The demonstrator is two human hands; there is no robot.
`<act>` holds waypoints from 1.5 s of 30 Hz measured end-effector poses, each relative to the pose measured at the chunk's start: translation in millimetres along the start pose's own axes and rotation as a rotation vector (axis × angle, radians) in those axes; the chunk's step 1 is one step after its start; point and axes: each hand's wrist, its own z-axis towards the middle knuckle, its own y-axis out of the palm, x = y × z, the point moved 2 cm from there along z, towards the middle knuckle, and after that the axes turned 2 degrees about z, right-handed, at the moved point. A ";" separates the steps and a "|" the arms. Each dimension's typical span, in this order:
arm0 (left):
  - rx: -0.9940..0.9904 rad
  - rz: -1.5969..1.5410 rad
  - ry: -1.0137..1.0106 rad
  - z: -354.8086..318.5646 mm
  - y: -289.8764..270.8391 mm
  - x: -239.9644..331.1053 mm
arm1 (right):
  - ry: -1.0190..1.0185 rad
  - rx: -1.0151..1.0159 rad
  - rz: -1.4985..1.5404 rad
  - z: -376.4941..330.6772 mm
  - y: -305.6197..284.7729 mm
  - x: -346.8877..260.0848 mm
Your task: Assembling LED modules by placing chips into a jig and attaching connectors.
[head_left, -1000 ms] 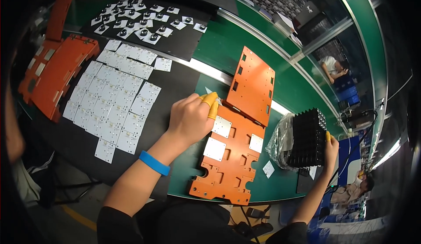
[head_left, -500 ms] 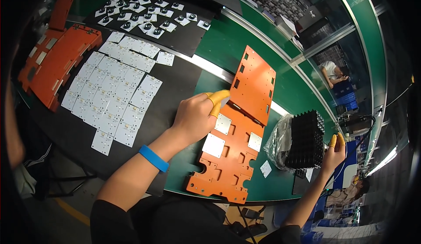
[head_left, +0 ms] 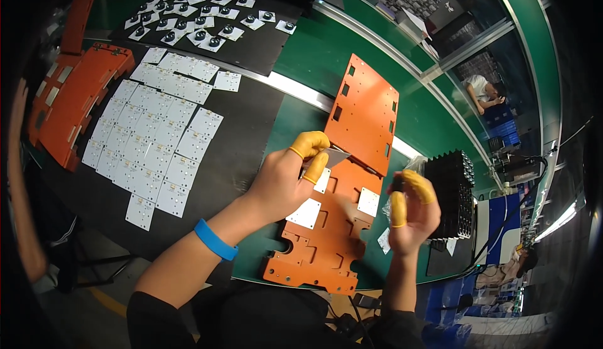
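Left hand: your left hand (head_left: 282,179) pinches a thin grey square sheet (head_left: 331,157) over the flat orange cut-out plate (head_left: 326,236).
Right hand: your right hand (head_left: 411,214) grips a small dark part (head_left: 397,184).

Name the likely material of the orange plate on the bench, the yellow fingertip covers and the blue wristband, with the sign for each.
Orange plate: likely rigid painted metal or board; flat, matte, with crisp cut-outs. Yellow fingertip covers: thin rubber or latex by the look, stretched snugly over the fingers. Blue wristband: probably silicone; a smooth, plain, seamless loop.

Both hands (head_left: 284,176) (head_left: 411,214) raised, capped fingertips pinched together.
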 end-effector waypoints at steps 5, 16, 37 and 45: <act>-0.068 -0.208 -0.100 -1.6 7.2 2.5 | -0.117 -0.092 -0.052 -5.7 27.9 3.1; -0.261 -0.527 -0.423 -4.0 11.6 16.4 | -0.014 -0.120 -0.020 -16.5 35.9 20.5; -0.379 -0.434 -0.289 -2.4 12.1 6.1 | 0.219 -0.066 0.334 -24.5 41.5 24.9; -0.339 -0.463 -0.307 -6.8 18.0 8.2 | 0.190 -0.059 0.255 -29.4 38.3 26.7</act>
